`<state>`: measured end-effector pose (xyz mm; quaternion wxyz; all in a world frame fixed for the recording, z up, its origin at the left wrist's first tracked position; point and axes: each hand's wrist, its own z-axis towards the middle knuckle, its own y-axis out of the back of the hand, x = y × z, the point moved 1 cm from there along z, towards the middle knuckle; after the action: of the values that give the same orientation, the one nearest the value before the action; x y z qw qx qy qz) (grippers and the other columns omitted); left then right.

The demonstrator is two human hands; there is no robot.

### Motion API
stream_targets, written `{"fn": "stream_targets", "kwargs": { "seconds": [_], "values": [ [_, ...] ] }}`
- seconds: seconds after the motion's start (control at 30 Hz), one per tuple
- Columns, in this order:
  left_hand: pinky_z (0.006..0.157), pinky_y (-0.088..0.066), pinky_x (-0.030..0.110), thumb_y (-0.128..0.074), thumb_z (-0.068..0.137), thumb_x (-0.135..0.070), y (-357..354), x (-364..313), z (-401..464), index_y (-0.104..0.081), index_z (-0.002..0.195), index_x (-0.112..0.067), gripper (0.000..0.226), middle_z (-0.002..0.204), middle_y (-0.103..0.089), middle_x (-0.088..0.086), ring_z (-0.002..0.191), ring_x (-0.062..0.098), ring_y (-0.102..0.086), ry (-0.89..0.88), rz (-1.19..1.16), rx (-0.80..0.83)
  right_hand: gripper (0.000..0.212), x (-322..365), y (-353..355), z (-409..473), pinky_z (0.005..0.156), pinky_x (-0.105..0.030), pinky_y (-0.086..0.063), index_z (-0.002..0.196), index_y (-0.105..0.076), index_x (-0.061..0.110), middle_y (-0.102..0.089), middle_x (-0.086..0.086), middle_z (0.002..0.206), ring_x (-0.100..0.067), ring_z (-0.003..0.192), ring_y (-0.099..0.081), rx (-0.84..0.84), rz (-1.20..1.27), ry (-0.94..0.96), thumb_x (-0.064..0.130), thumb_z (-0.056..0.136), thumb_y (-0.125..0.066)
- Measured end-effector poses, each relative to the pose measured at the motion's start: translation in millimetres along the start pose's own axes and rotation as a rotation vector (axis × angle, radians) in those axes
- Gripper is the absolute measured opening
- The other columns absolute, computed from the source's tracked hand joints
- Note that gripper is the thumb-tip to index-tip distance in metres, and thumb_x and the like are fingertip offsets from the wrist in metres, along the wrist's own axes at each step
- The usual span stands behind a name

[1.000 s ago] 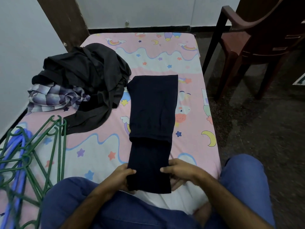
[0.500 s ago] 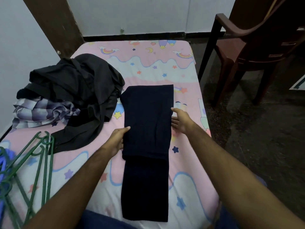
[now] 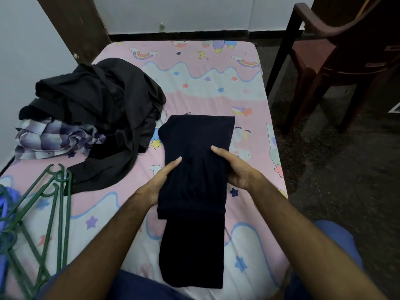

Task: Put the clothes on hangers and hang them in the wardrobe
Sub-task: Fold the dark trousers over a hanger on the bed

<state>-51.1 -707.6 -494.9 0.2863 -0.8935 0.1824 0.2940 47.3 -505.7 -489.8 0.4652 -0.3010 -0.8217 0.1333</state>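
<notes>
A: Trousers [image 3: 194,191], navy, folded: position against the hands?
B: Between them. Left hand [image 3: 159,180] grips the left edge of the upper folded layer, thumb on top of the cloth, fingers tucked under. Right hand [image 3: 234,169] grips the right edge likewise, thumb lying across the fabric. Both are clamped on the same layer, with the garment's width between them.

A: Orientation?
B: Long axis runs straight away from the person, near end at the bed's front edge, far end toward the wall. One layer is doubled over the middle; a single layer shows nearest the person.

A: Resting on?
B: Bed [image 3: 216,94], pink sheet printed with stars and rainbows.

A: Other items, near to far?
B: Green hangers [image 3: 58,202], plastic, several overlapping at the near left, with something blue [image 3: 4,208] beneath them that I cannot identify. Beyond them, checked shirt [image 3: 49,137], crumpled. Black garment [image 3: 104,109] heaped over it, just beside the trousers' far left corner. Brown plastic chair [image 3: 337,50] on the floor, far right.
</notes>
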Motion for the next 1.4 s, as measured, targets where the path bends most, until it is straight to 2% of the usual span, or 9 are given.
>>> {"fn": "stream_targets", "kwargs": {
  "seconds": [0.23,0.4,0.53,0.73,0.83,0.9,1.03,1.23,1.4],
  "values": [
    [0.096,-0.052,0.035,-0.058,0.097,-0.041,-29.7,-32.2,-39.1,-0.07,0.124,-0.01,0.043,0.13,-0.067,0.011,0.113,0.022,-0.068,-0.234,-0.016,0.062,0.04,46.2,-29.4,-43.2,0.1,-0.037,-0.054,0.124,-0.071,0.009,-0.073,-0.008,0.123,-0.023,0.113,-0.07,-0.033,-0.18,0.072,0.036,0.094,-0.071],
    [0.109,-0.043,0.045,-0.064,0.078,-0.068,-38.2,-52.0,-74.5,-0.065,0.134,-0.017,0.076,0.142,-0.059,0.011,0.131,0.028,-0.057,-0.403,-0.129,0.167,0.028,89.8,-61.5,-85.8,0.094,-0.034,-0.058,0.116,-0.071,0.009,-0.074,-0.009,0.118,-0.021,0.105,-0.072,0.024,-0.204,0.293,0.031,0.099,-0.064],
    [0.096,-0.056,0.04,-0.038,0.088,-0.072,-53.2,-50.5,-97.8,-0.078,0.114,-0.019,0.071,0.133,-0.066,0.008,0.121,0.026,-0.064,-0.387,-0.174,0.266,0.023,124.6,-90.1,-115.2,0.098,-0.036,-0.056,0.111,-0.072,0.007,-0.075,-0.009,0.111,-0.021,0.102,-0.072,0.074,-0.153,0.469,0.024,0.098,-0.063],
    [0.111,-0.041,0.043,-0.026,0.097,-0.07,-62.7,-9.0,-111.5,-0.057,0.14,-0.006,0.083,0.148,-0.05,0.018,0.137,0.032,-0.049,-0.34,-0.177,0.342,0.034,157.7,-110.1,-142.3,0.107,-0.042,-0.051,0.119,-0.07,0.004,-0.069,-0.016,0.127,-0.029,0.122,-0.065,0.065,-0.041,0.552,0.027,0.093,-0.07],
    [0.076,-0.057,0.027,-0.056,0.09,-0.067,-60.9,2.9,-110.6,-0.083,0.089,-0.016,0.058,0.111,-0.073,0.012,0.092,0.015,-0.074,-0.38,-0.211,0.389,0.046,161.9,-112.4,-153.3,0.11,-0.044,-0.048,0.132,-0.062,-0.001,-0.062,-0.019,0.138,-0.032,0.129,-0.06,0.112,0.051,0.58,0.024,0.094,-0.07],
    [0.066,-0.054,0.017,-0.076,0.082,-0.056,-67.7,-3.2,-117.3,-0.082,0.079,-0.02,0.036,0.103,-0.069,0.009,0.08,0.009,-0.072,-0.423,-0.26,0.391,0.059,162.1,-112.8,-160.2,0.114,-0.047,-0.044,0.143,-0.053,-0.003,-0.057,-0.021,0.144,-0.033,0.132,-0.057,0.155,0.086,0.595,0.024,0.093,-0.071],
    [0.088,-0.057,0.028,-0.02,0.108,-0.052,-78.1,-4.4,-126.1,-0.076,0.11,0.0,0.076,0.118,-0.07,0.022,0.109,0.028,-0.069,-0.415,-0.324,0.291,0.054,155.8,-119.4,-172.9,0.117,-0.044,-0.04,0.14,-0.057,0.001,-0.059,-0.016,0.143,-0.029,0.134,-0.056,0.204,0.004,0.559,0.031,0.097,-0.068],
    [0.111,-0.043,0.047,-0.057,0.084,-0.074,-82.6,-15.5,-144.9,-0.062,0.137,-0.015,0.079,0.147,-0.054,0.011,0.136,0.03,-0.051,-0.499,-0.36,0.529,0.038,159.8,-131.5,-186.7,0.113,-0.041,-0.046,0.127,-0.067,0.008,-0.066,-0.011,0.133,-0.026,0.129,-0.06,0.246,-0.115,0.573,0.032,0.098,-0.064],
    [0.113,-0.041,0.046,-0.061,0.087,-0.068,-66.6,-30.2,-156.4,-0.055,0.143,-0.011,0.08,0.15,-0.049,0.014,0.14,0.031,-0.046,-0.579,-0.358,0.442,0.039,164.8,-127.9,-194.8,0.109,-0.041,-0.049,0.121,-0.07,0.012,-0.07,-0.007,0.128,-0.023,0.124,-0.064,0.22,-0.2,0.523,0.041,0.095,-0.064]
  ]
}}
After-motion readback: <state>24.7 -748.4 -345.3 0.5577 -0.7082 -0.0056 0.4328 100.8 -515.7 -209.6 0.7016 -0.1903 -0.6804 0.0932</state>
